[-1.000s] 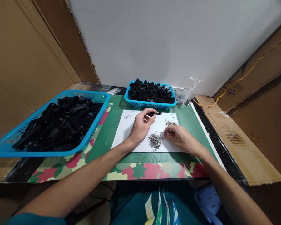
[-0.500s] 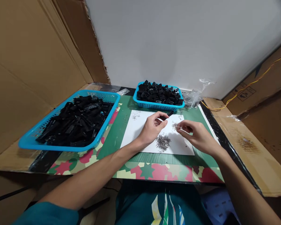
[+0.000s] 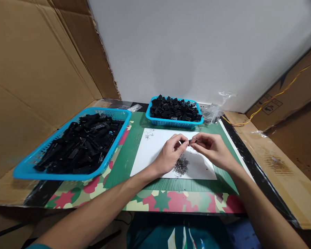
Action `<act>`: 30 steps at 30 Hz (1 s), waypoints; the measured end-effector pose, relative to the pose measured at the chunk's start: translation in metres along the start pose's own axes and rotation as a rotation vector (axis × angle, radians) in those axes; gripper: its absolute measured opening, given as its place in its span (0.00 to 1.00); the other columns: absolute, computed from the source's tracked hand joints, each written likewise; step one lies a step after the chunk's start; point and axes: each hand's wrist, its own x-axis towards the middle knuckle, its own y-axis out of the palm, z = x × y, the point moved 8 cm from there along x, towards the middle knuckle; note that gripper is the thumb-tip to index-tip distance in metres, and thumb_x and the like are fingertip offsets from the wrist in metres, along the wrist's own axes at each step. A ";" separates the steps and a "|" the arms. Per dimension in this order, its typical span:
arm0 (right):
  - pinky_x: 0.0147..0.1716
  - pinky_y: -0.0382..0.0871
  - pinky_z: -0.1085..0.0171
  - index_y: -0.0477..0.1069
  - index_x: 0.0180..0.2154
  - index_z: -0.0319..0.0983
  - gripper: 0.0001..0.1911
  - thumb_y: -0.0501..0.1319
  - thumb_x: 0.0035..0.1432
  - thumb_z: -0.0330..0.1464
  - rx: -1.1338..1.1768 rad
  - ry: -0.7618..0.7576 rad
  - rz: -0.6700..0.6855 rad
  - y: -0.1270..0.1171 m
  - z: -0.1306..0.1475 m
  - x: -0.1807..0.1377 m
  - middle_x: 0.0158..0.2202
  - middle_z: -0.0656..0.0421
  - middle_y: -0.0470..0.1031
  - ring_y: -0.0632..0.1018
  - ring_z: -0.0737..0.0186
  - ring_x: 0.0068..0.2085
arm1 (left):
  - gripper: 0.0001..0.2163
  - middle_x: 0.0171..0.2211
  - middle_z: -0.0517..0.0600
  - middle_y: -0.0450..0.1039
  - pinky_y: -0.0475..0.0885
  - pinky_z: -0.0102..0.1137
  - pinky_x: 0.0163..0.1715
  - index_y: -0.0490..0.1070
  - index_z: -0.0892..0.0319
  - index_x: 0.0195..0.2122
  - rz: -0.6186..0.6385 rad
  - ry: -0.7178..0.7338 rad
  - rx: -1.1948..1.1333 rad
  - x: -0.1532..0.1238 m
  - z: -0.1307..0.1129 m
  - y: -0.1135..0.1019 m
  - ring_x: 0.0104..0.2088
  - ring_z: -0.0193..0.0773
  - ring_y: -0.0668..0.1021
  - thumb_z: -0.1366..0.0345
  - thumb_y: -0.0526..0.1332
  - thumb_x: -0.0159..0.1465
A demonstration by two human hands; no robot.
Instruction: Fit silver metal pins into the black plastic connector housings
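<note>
My left hand (image 3: pixel 169 154) is closed on a small black plastic part (image 3: pixel 183 141), mostly covered by the fingers. Against its right end, the fingertips of my right hand (image 3: pixel 209 145) are pinched together; whatever tiny piece they hold is too small to name. Both hands are above a white sheet (image 3: pixel 145 155). A pile of tiny metal pieces (image 3: pixel 181 166) lies on the sheet just below my left hand. Some more small pieces (image 3: pixel 149 134) are scattered at the sheet's far left corner, and a few lie partly hidden beneath my right hand.
A large blue basket (image 3: pixel 64 177) of long black parts stands at the left. Behind the sheet is a smaller blue basket (image 3: pixel 171 122) full of short black parts. Clear plastic bags (image 3: pixel 212 112) lie beside it. Cardboard walls (image 3: pixel 28 69) flank the table.
My right hand has moved left from the small scattered pieces to meet my left hand at the black part. The view has tilted up slightly.
</note>
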 end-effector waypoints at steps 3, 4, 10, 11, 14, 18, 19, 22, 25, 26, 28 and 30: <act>0.30 0.65 0.64 0.80 0.41 0.41 0.08 0.63 0.68 0.36 -0.265 -0.202 -0.103 -0.004 0.014 -0.006 0.31 0.59 0.77 0.72 0.64 0.29 | 0.12 0.33 0.46 0.68 0.66 0.30 0.34 0.71 0.58 0.39 0.030 -0.038 -0.073 0.002 0.004 0.002 0.32 0.33 0.70 0.55 0.58 0.73; 0.30 0.65 0.64 0.80 0.41 0.41 0.08 0.62 0.69 0.34 -0.356 -0.278 -0.129 -0.004 0.019 -0.009 0.30 0.59 0.77 0.72 0.65 0.29 | 0.12 0.33 0.46 0.68 0.66 0.30 0.34 0.70 0.58 0.38 0.034 -0.044 -0.083 0.002 0.005 0.002 0.32 0.33 0.69 0.55 0.58 0.73; 0.30 0.62 0.64 0.80 0.40 0.41 0.11 0.58 0.70 0.28 -0.821 -0.580 -0.186 0.008 0.030 -0.022 0.29 0.58 0.78 0.75 0.63 0.31 | 0.14 0.31 0.45 0.67 0.64 0.30 0.34 0.71 0.59 0.36 0.067 -0.097 -0.117 0.003 0.006 0.006 0.31 0.33 0.68 0.54 0.59 0.73; 0.30 0.62 0.64 0.79 0.39 0.40 0.10 0.59 0.70 0.28 -0.837 -0.615 -0.203 0.010 0.032 -0.024 0.28 0.58 0.78 0.75 0.63 0.31 | 0.14 0.31 0.45 0.67 0.64 0.30 0.34 0.71 0.60 0.37 0.072 -0.100 -0.113 0.002 0.006 0.007 0.31 0.33 0.68 0.54 0.58 0.73; 0.28 0.62 0.65 0.77 0.39 0.39 0.07 0.61 0.67 0.25 -0.702 -0.633 -0.314 0.004 0.037 -0.027 0.27 0.60 0.74 0.73 0.65 0.28 | 0.14 0.33 0.47 0.69 0.65 0.31 0.37 0.74 0.60 0.42 0.052 -0.065 -0.079 0.001 0.004 0.004 0.33 0.34 0.70 0.55 0.56 0.75; 0.26 0.62 0.67 0.76 0.37 0.40 0.07 0.63 0.62 0.23 -0.435 -0.526 -0.407 -0.004 0.037 -0.027 0.24 0.65 0.66 0.68 0.68 0.24 | 0.10 0.40 0.50 0.72 0.68 0.31 0.40 0.76 0.58 0.47 -0.007 0.019 -0.077 0.000 0.000 -0.002 0.37 0.35 0.73 0.58 0.59 0.74; 0.26 0.62 0.67 0.76 0.37 0.40 0.07 0.63 0.61 0.23 -0.402 -0.510 -0.422 -0.004 0.038 -0.027 0.24 0.65 0.65 0.67 0.69 0.24 | 0.09 0.42 0.50 0.72 0.69 0.31 0.41 0.75 0.58 0.48 -0.031 0.045 -0.110 0.000 -0.002 -0.004 0.37 0.35 0.74 0.59 0.61 0.73; 0.25 0.61 0.67 0.76 0.36 0.40 0.07 0.64 0.61 0.23 -0.374 -0.495 -0.459 -0.004 0.040 -0.028 0.24 0.66 0.65 0.66 0.69 0.23 | 0.11 0.45 0.49 0.70 0.72 0.30 0.42 0.71 0.55 0.52 -0.099 0.091 -0.225 0.001 -0.004 -0.009 0.38 0.34 0.75 0.62 0.66 0.70; 0.26 0.61 0.67 0.77 0.36 0.40 0.08 0.63 0.61 0.22 -0.392 -0.506 -0.450 -0.003 0.040 -0.028 0.24 0.65 0.64 0.66 0.69 0.24 | 0.15 0.45 0.49 0.70 0.73 0.30 0.42 0.69 0.54 0.54 -0.110 0.084 -0.258 0.002 -0.003 -0.008 0.39 0.34 0.75 0.62 0.68 0.69; 0.26 0.61 0.67 0.76 0.36 0.40 0.08 0.62 0.61 0.22 -0.397 -0.511 -0.438 -0.003 0.040 -0.027 0.24 0.65 0.64 0.67 0.69 0.24 | 0.15 0.45 0.50 0.71 0.74 0.30 0.43 0.69 0.54 0.54 -0.107 0.081 -0.256 0.003 -0.002 -0.007 0.40 0.34 0.75 0.62 0.68 0.69; 0.27 0.61 0.67 0.76 0.37 0.40 0.08 0.62 0.61 0.22 -0.408 -0.520 -0.418 -0.002 0.038 -0.027 0.24 0.65 0.65 0.67 0.69 0.25 | 0.15 0.46 0.51 0.72 0.74 0.30 0.43 0.70 0.55 0.55 -0.105 0.080 -0.242 0.002 -0.002 -0.007 0.41 0.35 0.76 0.62 0.68 0.69; 0.27 0.62 0.67 0.75 0.37 0.39 0.08 0.62 0.62 0.21 -0.435 -0.537 -0.399 -0.001 0.037 -0.028 0.25 0.65 0.66 0.68 0.69 0.25 | 0.15 0.47 0.52 0.73 0.74 0.31 0.45 0.71 0.55 0.55 -0.099 0.087 -0.214 0.002 -0.003 -0.006 0.43 0.37 0.76 0.62 0.68 0.69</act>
